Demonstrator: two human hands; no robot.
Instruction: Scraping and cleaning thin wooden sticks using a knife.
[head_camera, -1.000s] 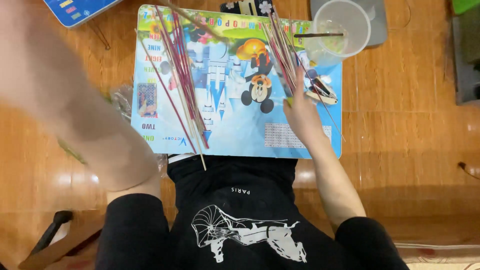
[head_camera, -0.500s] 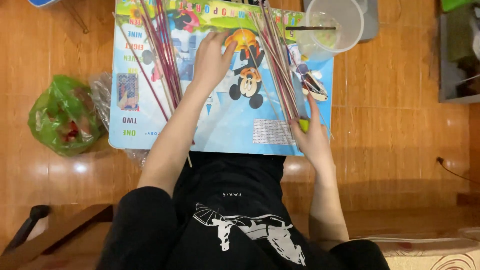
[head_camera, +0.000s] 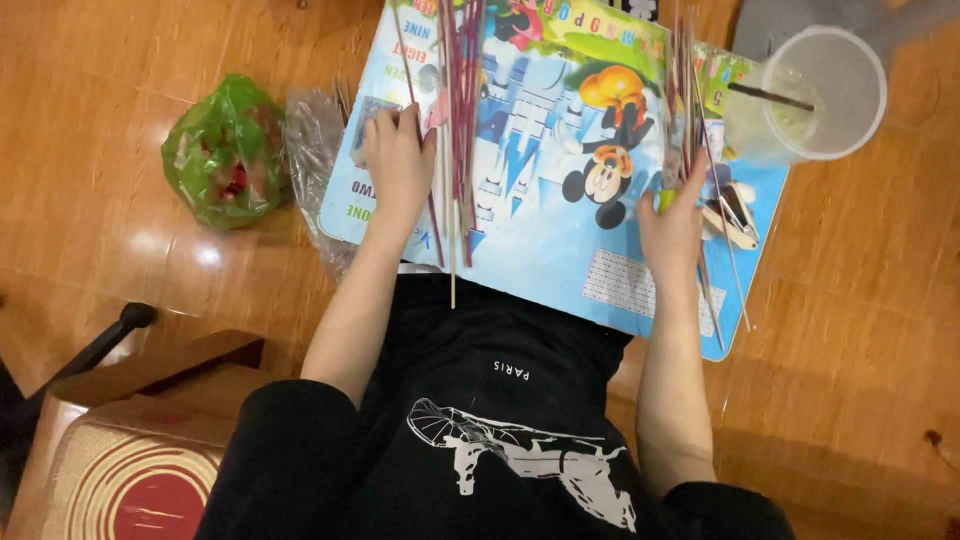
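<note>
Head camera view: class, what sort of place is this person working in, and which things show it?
Probably a home floor: glossy wooden floorboards, a colourful cartoon learning mat laid over the lap, and a knotted green plastic bag beside it. Both hands rest by bundles of thin sticks.

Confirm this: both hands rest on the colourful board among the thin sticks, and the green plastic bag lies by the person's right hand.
Not quite. In the head view the green plastic bag lies by the left hand, not the right hand. Both rest on the colourful board among the thin sticks.

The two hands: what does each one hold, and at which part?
Left hand rests on the sticks, grip unclear. Right hand touches another stick bundle near its lower end.
</note>
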